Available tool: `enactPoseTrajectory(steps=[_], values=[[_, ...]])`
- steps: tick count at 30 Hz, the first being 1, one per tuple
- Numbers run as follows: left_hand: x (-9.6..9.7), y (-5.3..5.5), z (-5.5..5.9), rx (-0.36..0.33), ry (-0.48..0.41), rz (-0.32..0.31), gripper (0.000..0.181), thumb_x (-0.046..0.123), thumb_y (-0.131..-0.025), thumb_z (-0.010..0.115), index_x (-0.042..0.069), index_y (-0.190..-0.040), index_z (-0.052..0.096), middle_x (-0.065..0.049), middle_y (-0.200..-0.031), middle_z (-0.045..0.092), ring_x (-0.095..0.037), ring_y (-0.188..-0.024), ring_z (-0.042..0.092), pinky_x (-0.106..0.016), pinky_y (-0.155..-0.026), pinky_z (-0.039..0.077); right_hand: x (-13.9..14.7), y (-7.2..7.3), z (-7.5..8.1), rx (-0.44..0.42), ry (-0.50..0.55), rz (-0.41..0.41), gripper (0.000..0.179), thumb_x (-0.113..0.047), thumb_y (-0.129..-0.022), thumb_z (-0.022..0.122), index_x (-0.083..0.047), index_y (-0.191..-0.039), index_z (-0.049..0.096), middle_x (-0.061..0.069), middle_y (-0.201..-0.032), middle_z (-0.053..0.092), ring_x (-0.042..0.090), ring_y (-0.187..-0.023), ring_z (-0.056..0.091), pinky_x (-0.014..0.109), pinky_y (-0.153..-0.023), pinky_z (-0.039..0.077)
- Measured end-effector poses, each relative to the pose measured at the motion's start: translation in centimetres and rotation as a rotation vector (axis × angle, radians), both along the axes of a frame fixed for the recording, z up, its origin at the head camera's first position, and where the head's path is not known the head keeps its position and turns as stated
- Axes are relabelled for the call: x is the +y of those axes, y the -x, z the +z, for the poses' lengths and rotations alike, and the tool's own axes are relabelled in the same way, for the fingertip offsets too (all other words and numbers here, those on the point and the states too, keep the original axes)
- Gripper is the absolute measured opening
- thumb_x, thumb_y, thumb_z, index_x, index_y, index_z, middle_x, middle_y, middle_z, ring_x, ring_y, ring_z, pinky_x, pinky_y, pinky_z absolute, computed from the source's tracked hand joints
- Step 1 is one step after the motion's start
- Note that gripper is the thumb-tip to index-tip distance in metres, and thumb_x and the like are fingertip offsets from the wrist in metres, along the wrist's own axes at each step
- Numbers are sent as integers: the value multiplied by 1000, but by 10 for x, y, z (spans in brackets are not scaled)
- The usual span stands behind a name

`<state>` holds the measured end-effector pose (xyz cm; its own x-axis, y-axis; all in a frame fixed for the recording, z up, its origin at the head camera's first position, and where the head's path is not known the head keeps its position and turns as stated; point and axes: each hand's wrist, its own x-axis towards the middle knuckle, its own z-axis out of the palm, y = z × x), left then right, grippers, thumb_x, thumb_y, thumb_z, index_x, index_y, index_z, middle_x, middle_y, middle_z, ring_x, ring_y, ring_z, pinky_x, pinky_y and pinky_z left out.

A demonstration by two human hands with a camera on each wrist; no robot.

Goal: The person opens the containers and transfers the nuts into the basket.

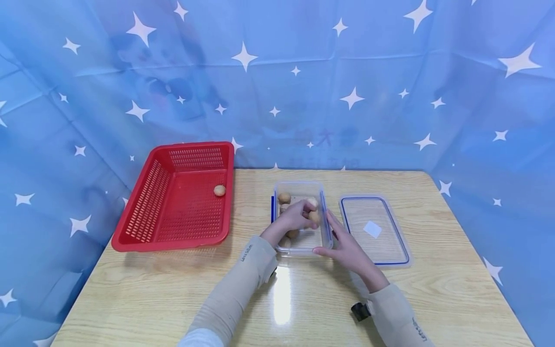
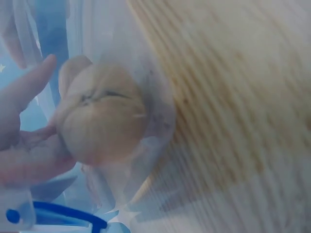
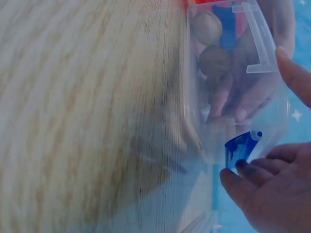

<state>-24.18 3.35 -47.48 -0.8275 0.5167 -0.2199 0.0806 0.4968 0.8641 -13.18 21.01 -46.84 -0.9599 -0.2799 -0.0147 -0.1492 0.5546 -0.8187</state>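
A clear plastic box [image 1: 299,251] with walnuts inside stands mid-table. My left hand [image 1: 294,217] reaches into it, thumb and fingertips closed about a walnut [image 1: 314,218] near the right wall. Through the box wall in the left wrist view, a large blurred walnut [image 2: 104,116] overlaps the fingers. My right hand [image 1: 347,243] rests against the box's front right corner, its thumb at the front edge and fingers along the right side. In the right wrist view, the right thumb [image 3: 294,75] touches the rim, and the fingertips lie at a blue latch [image 3: 240,145].
A red plastic basket [image 1: 173,245] stands on the left with a single walnut [image 1: 219,190] in it. Right of the box lies its clear lid [image 1: 368,207] with a blue seal. Behind the wooden table [image 1: 455,289] hangs a blue star-patterned curtain [image 1: 277,86].
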Motion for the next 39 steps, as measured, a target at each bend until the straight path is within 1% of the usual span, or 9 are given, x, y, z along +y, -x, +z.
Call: enactPoseTrajectory(steps=[5, 8, 14, 21, 25, 29, 35, 39], values=[[0, 0, -1, -26, -2, -71, 46, 12, -84, 79, 5, -125, 60, -11, -123, 63, -20, -106, 62, -25, -89, 52, 0, 0, 0, -12, 5, 0, 104, -29, -87, 77, -5, -160, 7, 20, -167, 5, 48, -150, 17, 62, -118, 27], [0, 1, -3, -43, -13, -93, 45, 13, -86, 78, 5, -127, 60, -10, -123, 62, -19, -105, 62, -24, -86, 53, -1, 0, 0, -23, 12, 1, 105, -30, -87, 77, -5, -160, 6, 19, -168, 4, 47, -151, 15, 62, -118, 26], [-1, 0, -5, -34, -26, -90, 42, 14, -87, 77, 8, -125, 61, -9, -128, 62, -22, -113, 61, -27, -92, 52, -1, 0, -1, -22, 22, 1, 105, -29, -87, 78, -6, -160, 7, 19, -168, 4, 47, -151, 17, 62, -118, 27], [-1, -1, -3, -5, -41, -82, 38, 12, -88, 76, 8, -123, 62, -8, -126, 63, -19, -108, 61, -26, -89, 52, -1, 0, 0, -26, 25, 2, 104, -25, -87, 77, -6, -160, 7, 18, -168, 4, 46, -151, 17, 61, -118, 28], [-1, -1, -1, 5, -56, -66, 39, 13, -88, 75, 10, -124, 63, -8, -128, 63, -22, -113, 62, -27, -92, 53, -1, 0, 1, -26, 22, 2, 103, -23, -88, 77, -6, -160, 6, 19, -168, 3, 46, -151, 16, 61, -118, 27], [0, 0, 0, -14, -87, -31, 44, 12, -88, 75, 9, -129, 61, -10, -132, 62, -26, -119, 62, -31, -97, 54, -1, 0, 1, -19, 16, 8, 102, -22, -88, 76, -4, -160, 6, 20, -168, 3, 47, -151, 16, 61, -118, 27], [1, 1, 0, -18, -145, 26, 49, 7, -88, 75, 5, -132, 56, -14, -130, 62, -29, -119, 62, -34, -99, 53, -1, 1, 1, -11, 14, 11, 101, -23, -89, 76, -2, -159, 6, 22, -167, 3, 48, -151, 13, 61, -118, 26], [1, 1, 1, -10, -150, 62, 46, 9, -88, 74, 7, -131, 57, -13, -130, 63, -28, -119, 62, -35, -101, 53, -1, 1, 1, 0, 9, 13, 102, -24, -88, 76, -1, -159, 7, 23, -167, 4, 48, -151, 13, 61, -118, 26]])
